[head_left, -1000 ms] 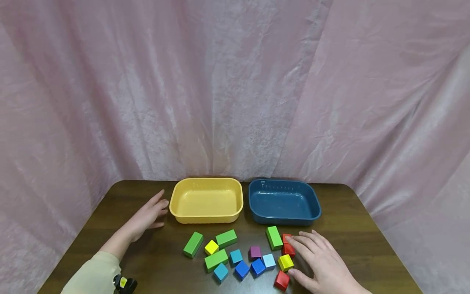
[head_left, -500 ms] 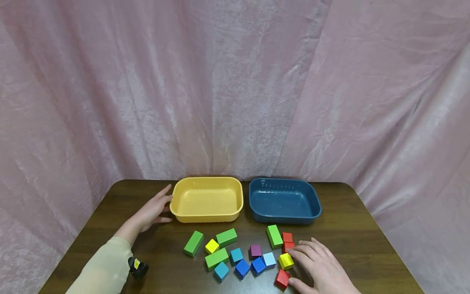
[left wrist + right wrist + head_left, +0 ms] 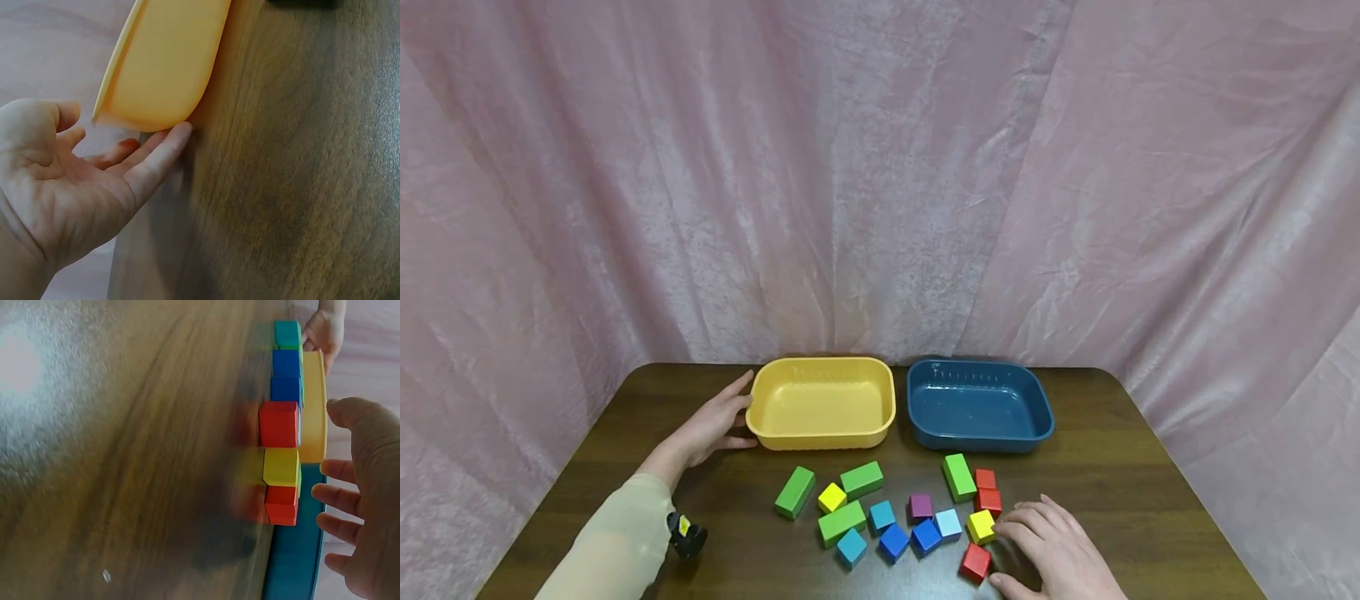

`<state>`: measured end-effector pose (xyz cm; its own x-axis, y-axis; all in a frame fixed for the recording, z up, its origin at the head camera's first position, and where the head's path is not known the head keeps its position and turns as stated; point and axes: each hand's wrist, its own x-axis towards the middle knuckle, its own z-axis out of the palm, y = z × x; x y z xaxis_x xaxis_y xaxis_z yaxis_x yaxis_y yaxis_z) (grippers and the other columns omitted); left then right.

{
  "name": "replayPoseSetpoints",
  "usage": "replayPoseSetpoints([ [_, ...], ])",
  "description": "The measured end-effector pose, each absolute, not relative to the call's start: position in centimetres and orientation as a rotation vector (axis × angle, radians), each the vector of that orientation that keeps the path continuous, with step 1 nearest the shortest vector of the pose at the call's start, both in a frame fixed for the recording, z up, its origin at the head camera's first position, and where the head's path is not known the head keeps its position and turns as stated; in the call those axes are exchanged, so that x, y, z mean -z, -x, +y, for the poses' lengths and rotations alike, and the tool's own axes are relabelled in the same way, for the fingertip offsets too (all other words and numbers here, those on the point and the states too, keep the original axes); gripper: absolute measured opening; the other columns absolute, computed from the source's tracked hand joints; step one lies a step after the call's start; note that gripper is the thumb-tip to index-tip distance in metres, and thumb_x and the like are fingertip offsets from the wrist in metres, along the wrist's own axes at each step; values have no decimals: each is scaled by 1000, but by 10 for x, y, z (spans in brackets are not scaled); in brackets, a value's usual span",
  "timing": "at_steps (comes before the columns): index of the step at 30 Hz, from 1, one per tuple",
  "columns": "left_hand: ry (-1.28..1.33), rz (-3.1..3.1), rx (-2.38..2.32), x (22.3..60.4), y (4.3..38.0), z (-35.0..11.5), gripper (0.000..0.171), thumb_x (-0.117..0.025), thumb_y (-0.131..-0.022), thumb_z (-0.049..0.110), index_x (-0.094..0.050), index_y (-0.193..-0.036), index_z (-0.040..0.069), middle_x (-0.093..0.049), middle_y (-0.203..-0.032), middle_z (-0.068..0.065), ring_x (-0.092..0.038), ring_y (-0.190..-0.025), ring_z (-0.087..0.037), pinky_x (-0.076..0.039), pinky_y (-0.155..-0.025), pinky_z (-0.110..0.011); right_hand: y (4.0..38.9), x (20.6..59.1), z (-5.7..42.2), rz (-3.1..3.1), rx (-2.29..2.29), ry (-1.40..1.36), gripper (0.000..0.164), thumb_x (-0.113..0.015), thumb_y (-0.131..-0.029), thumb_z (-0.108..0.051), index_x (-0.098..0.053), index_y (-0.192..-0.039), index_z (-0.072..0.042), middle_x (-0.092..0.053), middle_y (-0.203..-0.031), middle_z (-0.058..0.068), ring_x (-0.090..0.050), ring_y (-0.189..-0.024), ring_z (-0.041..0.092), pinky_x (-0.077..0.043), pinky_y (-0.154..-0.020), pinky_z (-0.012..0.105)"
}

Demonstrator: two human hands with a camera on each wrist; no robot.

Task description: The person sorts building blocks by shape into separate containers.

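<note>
I see the left hand (image 3: 711, 425) beside a smooth, round-cornered yellow plastic tray (image 3: 820, 408), its fingers outstretched, grasping nothing, a fingertip apparently touching the outer wall. A similarly shaped, glossy dark-blue plastic tray (image 3: 977, 408) stands to its right, a narrow gap between.

The right hand (image 3: 1052, 554) is empty too, fingers loosely bent, thumb spread, just beside a sharp-edged yellow cube (image 3: 981, 527) and a shiny red cube (image 3: 976, 563). Two more red cubes (image 3: 988, 501) sit behind the yellow one, next to an oblong green block (image 3: 958, 477).

Further left I make out blue, teal, purple and yellow cubes and three more oblong green blocks, scattered on the wood-grained brown worktop (image 3: 1112, 467). Behind hangs a crushed-velvet pink curtain (image 3: 880, 183).
</note>
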<state>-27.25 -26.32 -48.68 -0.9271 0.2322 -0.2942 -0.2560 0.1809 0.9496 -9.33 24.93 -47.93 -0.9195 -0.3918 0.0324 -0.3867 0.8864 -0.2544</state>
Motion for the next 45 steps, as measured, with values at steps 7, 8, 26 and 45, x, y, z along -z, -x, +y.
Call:
replayPoseSetpoints([
  [7,20,2080,-1808,493,274,-265,64,-35,-112,20,-2,-167,28,-21,-162,-27,-58,-120,-34,-57,-89,-52,92,489,250,3048,438,665,46,-71,-81,-73,-72,-103,-32,-61,-108,-16,-55,-109,17,-36,-108,64],
  [8,16,2078,-1810,493,274,-265,63,-34,-112,20,-2,-167,28,-22,-162,-27,-58,-120,-34,-57,-89,-52,91,490,250,3052,442,665,45,-72,-81,-72,-72,-102,-32,-61,-107,-16,-55,-108,17,-36,-108,63],
  [26,-8,2021,-1845,491,274,-268,63,-37,-112,21,-5,-166,31,-29,-159,-27,-60,-118,-30,-55,-92,-55,88,496,232,3059,508,353,44,-77,-73,-74,-70,-94,-36,-58,-102,-16,-52,-105,17,-38,-105,62],
  [45,40,2023,-1837,491,276,-263,64,-38,-112,20,-6,-166,32,-20,-164,-19,-55,-123,-34,-55,-92,-53,83,504,225,3071,498,227,36,-83,-69,-68,-68,-87,-40,-55,-97,-18,-52,-103,19,-43,-97,57],
])
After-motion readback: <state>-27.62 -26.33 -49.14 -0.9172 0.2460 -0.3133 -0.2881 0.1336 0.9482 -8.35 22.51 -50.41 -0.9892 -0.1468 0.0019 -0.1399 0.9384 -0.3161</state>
